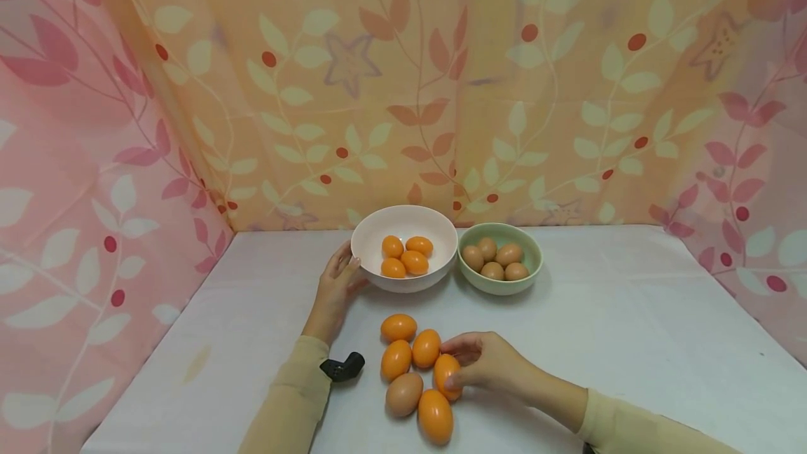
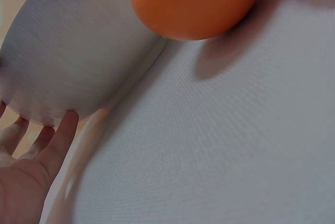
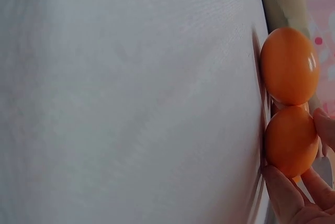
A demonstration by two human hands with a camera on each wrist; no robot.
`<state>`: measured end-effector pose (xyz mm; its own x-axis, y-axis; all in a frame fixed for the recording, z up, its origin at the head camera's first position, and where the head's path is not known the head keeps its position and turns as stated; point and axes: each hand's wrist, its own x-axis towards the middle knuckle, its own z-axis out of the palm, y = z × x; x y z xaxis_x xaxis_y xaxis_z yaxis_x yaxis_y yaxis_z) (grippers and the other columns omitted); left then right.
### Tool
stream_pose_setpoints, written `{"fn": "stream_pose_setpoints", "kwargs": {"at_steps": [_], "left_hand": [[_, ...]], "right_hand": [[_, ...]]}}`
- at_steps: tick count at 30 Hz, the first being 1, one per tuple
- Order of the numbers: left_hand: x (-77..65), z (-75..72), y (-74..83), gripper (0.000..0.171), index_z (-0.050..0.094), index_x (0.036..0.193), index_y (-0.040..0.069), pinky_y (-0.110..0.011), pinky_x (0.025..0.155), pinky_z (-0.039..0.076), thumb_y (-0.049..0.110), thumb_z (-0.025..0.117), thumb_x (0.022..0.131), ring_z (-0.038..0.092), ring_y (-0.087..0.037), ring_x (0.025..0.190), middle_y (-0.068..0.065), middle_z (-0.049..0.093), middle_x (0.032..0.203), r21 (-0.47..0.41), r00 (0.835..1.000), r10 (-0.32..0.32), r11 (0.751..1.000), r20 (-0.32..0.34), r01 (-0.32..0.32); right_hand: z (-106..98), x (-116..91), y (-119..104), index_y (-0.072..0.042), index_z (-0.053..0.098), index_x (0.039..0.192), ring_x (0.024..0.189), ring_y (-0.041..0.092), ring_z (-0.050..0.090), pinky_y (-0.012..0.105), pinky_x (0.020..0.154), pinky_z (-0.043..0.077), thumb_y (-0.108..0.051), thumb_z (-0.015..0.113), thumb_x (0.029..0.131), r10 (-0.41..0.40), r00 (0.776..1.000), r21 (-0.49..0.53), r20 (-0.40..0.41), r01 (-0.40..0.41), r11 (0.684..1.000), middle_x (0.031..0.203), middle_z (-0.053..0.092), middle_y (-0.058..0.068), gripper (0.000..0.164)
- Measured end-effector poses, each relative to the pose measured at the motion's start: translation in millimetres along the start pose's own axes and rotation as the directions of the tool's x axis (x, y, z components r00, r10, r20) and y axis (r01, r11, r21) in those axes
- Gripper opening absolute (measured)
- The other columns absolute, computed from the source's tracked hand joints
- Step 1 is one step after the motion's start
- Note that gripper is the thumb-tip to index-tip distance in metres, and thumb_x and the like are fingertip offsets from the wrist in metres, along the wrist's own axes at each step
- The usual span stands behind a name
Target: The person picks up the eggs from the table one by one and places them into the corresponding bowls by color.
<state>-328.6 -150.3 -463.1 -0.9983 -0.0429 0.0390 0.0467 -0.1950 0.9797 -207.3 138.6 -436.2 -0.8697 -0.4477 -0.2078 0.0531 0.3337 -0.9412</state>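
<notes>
My right hand [image 1: 493, 368] is pinching this orange egg [image 1: 445, 370]; my left hand [image 1: 333, 294], unclenched, is touching the white bowl [image 1: 408, 285]!

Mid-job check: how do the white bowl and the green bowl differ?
The white bowl looks wider than the green bowl. The white bowl holds orange eggs; the green bowl holds brown eggs. The left hand touches the white bowl; no hand touches the green bowl. Both are round and stand upright on the table.

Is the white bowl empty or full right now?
Neither: four orange eggs lie at the bottom of the white bowl, its upper wall bare.
</notes>
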Motion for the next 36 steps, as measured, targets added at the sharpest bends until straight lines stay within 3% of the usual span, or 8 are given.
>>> {"fn": "stream_pose_setpoints", "kwargs": {"at_steps": [16,25,36], "left_hand": [[0.5,-0.6,-1.1,0.056,0.035,0.154,0.024,-0.048,0.111,0.046,0.023,0.056,0.102,0.039,-0.022,0.145,0.000,0.030,0.163,-0.006,1.000,-0.010,1.000,0.008,0.010],[0.5,-0.2,0.4,0.055,0.036,0.153,0.023,-0.046,0.109,0.048,0.023,0.056,0.102,0.040,-0.022,0.145,0.000,0.030,0.163,-0.005,1.000,-0.008,1.000,0.003,0.008],[-0.3,-1.3,1.0,0.056,0.035,0.154,0.023,-0.049,0.111,0.046,0.023,0.055,0.102,0.039,-0.022,0.145,0.001,0.029,0.164,-0.006,1.000,-0.014,1.000,0.002,0.014]], "right_hand": [[0,-1,-1,-0.001,0.070,0.117,0.092,0.014,0.066,0.028,0.075,0.059,-0.007,0.084,0.071,0.020,1.000,-0.036,-0.021,-0.021,0.999,0.106,0.074,0.007,0.049],[-15,4,-32,-0.003,0.068,0.123,0.105,0.014,0.065,0.026,0.087,0.055,-0.019,0.084,0.074,-0.037,0.997,-0.127,-0.070,0.028,0.992,0.115,0.073,0.006,0.054],[-28,25,-60,-0.003,0.065,0.128,0.105,0.017,0.065,0.031,0.090,0.059,-0.018,0.082,0.079,-0.100,0.991,-0.086,-0.092,0.092,0.992,0.116,0.072,0.010,0.054]]}}
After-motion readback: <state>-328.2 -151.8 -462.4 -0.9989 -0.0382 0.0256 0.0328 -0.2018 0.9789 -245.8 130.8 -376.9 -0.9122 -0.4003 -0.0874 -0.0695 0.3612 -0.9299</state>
